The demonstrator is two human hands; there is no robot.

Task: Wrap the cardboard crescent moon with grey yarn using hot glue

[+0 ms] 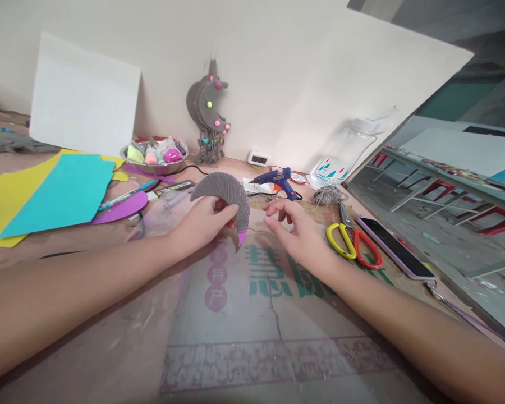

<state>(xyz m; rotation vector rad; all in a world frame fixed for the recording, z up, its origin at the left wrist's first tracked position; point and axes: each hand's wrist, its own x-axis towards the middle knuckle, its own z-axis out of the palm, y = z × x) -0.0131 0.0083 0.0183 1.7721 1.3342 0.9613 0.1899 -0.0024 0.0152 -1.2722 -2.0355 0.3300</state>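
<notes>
My left hand (214, 220) is closed on a crescent moon shape (229, 188) wound in grey yarn, pinching its inner curve between thumb and fingers. The crescent's lower tip shows bare purple. A thin grey strand of yarn (273, 306) runs across the plastic sheet below the hands. To the right of the crescent and apart from it, my right hand (292, 224) hovers with loosely curled fingers, a gap between thumb and forefinger. Nothing shows in it. Beyond it lie a blue glue gun (280, 179) and a ball of grey yarn (328, 196).
Scissors (356, 247) with yellow and red handles and a phone (395, 248) lie on the right. A finished-looking moon ornament (209, 106) leans at the back beside a metal bowl (168, 167) of coloured packets. Blue craft sheet (63, 193) lies left; a plastic jar (340, 154) stands back right.
</notes>
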